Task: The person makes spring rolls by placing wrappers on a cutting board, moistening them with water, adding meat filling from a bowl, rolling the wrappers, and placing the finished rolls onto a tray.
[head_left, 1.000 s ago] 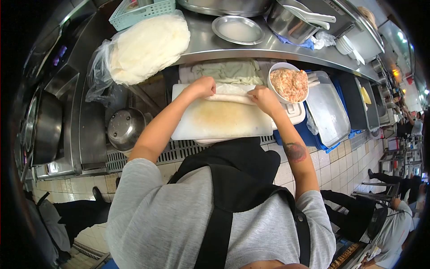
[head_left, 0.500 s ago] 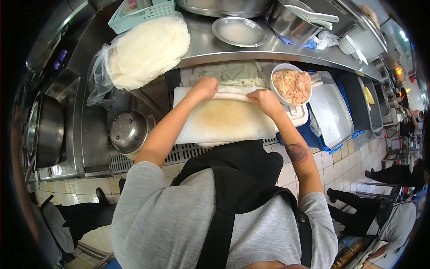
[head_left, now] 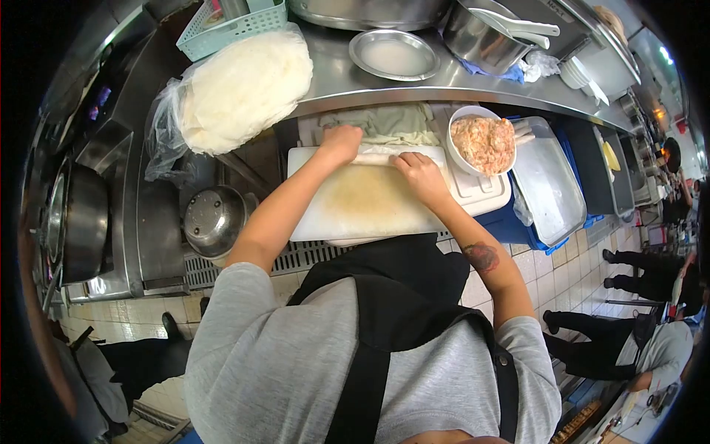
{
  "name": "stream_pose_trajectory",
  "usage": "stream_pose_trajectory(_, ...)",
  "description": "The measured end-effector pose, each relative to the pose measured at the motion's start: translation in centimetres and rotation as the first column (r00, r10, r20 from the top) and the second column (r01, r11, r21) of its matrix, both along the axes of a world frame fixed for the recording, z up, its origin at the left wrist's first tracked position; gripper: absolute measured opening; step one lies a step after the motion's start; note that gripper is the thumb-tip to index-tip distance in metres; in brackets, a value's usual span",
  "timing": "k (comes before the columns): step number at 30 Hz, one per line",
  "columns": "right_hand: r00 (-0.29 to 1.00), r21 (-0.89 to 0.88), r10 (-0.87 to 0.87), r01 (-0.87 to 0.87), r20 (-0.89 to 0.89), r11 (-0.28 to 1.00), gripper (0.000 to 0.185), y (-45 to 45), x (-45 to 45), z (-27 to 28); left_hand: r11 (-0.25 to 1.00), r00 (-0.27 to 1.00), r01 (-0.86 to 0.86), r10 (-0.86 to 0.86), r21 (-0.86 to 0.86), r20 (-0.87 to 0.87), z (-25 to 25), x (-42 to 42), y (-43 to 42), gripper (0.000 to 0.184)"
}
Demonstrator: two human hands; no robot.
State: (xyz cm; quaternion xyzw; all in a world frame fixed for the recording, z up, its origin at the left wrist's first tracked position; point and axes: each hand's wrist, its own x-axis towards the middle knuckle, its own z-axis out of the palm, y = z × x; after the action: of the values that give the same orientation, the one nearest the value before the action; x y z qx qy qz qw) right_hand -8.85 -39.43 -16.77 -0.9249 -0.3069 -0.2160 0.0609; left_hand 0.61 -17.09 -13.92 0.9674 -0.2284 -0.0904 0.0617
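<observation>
Pale tiled floor (head_left: 566,280), steel counter (head_left: 330,70), slotted floor grate (head_left: 302,259), bright light (head_left: 668,55) at right

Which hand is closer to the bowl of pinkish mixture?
Right. The right hand is at the end of the pale roll nearer the bowl; the left hand is at the far end.

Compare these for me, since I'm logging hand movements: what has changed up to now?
The right hand has moved left along the pale roll, closer to the left hand, and less loose sheet shows beyond the roll. Both hands remain at the roll. The bowl, the cutting board and the metal tray stayed put.
</observation>
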Motion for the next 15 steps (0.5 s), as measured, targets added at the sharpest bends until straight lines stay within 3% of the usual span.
stream_pose_trajectory(2, 1.0, 0.01, -0.02, 0.02, -0.003, 1.0, 0.037, 0.1, 0.3, 0.1, 1.0, 0.997, -0.03, 0.031, -0.009, 0.068, -0.5, 0.2, -0.2, 0.024)
stream_pose_trajectory(4, 0.998, 0.036, -0.053, 0.054, -0.027, 0.998, 0.037, 0.1, 1.1, -0.1, 0.992, 0.986, -0.024, 0.045, -0.127, 0.161, -0.4, -0.6, -0.6, 0.023)
stream_pose_trajectory(8, 0.972, 0.104, -0.059, 0.084, -0.226, 0.991, 0.036, -0.1, 3.3, -0.4, 0.957, 0.942, 0.047, 0.053, -0.285, 0.332, -0.3, -4.2, -1.4, 0.023)
stream_pose_trajectory(9, 0.963, 0.118, -0.055, 0.088, -0.263, 0.989, 0.036, 0.0, 3.7, -0.2, 0.947, 0.957, 0.01, 0.083, -0.321, 0.276, 0.3, -5.4, -1.8, 0.018)
stream_pose_trajectory(12, 0.94, 0.192, 0.027, 0.041, -0.34, 0.98, 0.034, -0.4, 3.9, 0.2, 0.881, 0.947, 0.117, 0.039, -0.458, 0.318, -0.8, -9.2, -2.0, 0.024)
stream_pose_trajectory(15, 0.925, 0.241, 0.113, -0.024, -0.362, 0.97, 0.033, -0.4, 1.7, 0.4, 0.829, 0.977, 0.161, -0.056, -0.536, 0.206, -1.1, -13.5, -1.7, 0.032)
